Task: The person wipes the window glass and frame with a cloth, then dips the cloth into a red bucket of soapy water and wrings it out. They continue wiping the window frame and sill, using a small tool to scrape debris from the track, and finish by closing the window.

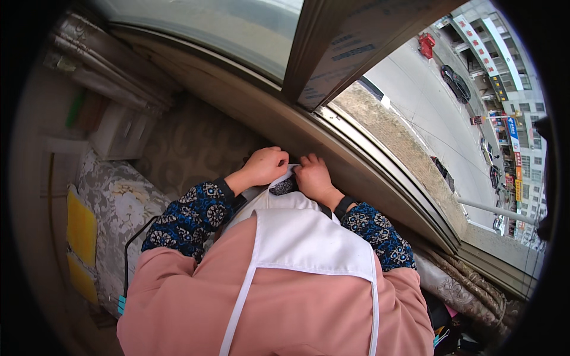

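Observation:
Both of my hands are at the front of my waist, close together on a white apron (312, 240). My left hand (265, 166) is closed, its fingers curled on the apron's edge. Beside it, my right hand (314, 180) pinches the same white edge, its fingertips bent over the fabric. Between the hands the cloth gapes, and a dark grey speckled patch (284, 186) shows there; I cannot tell what it is. Blue patterned sleeve covers (196, 216) with black cuffs are on both forearms, over a pink top.
An open window with a metal frame (380, 148) runs along my right, its sill close to my right hand. Outside lie a street and parked cars (455, 83). On the left are a bed with a floral cover (122, 207), a yellow cloth (82, 231) and a white cabinet (123, 132). Tied curtains (469, 285) hang lower right.

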`<state>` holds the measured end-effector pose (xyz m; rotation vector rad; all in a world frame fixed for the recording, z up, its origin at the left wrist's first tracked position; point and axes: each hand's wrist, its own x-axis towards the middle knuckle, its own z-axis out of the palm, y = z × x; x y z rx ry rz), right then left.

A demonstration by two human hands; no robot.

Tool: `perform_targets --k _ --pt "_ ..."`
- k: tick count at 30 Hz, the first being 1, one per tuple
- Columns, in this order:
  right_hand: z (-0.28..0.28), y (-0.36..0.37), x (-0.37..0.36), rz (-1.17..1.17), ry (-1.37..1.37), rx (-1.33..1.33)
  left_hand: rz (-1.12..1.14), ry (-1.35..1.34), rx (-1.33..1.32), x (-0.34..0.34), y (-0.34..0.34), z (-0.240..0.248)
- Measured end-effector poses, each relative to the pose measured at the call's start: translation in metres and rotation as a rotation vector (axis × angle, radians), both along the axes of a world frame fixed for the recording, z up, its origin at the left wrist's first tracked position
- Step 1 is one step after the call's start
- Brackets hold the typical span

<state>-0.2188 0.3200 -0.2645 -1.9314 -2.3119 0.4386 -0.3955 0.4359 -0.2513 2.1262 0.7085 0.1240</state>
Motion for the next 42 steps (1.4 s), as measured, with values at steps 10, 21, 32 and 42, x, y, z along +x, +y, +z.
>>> perform_targets --k 10,21,32,42 --pt "0.087 -0.005 0.038 0.011 0.561 0.079 0.057 -0.021 -0.059 -0.016 0.011 0.011" --pt "0.148 -0.008 0.064 -0.554 1.331 0.539 0.346 0.037 -0.219 -0.054 0.017 0.011" --pt "0.124 0.010 0.068 -0.595 1.332 0.521 0.383 0.023 -0.229 -0.073 0.003 -0.005" --pt "0.114 0.009 0.064 -0.650 1.304 0.495 0.320 0.095 -0.224 -0.068 -0.003 -0.005"
